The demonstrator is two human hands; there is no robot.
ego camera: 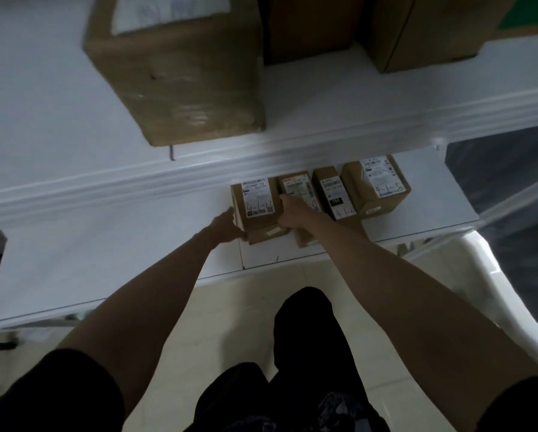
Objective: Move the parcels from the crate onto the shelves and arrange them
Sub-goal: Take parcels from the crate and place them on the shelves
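Item: small labelled cardboard parcel [259,210], leftmost in a row of four on the lower shelf [105,244], touching the second parcel [299,194] on its right. Likely light, stiff-sided and easy to bear; best held by opposite side faces. Left hand [227,227] presses flat against its left side, right hand [292,213] grips its right edge, parcel between both hands.

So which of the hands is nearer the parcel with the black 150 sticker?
Right. The right hand sits between the leftmost parcel and its neighbour, one parcel short of the 150-sticker parcel. The left hand is on the leftmost parcel's far left side.
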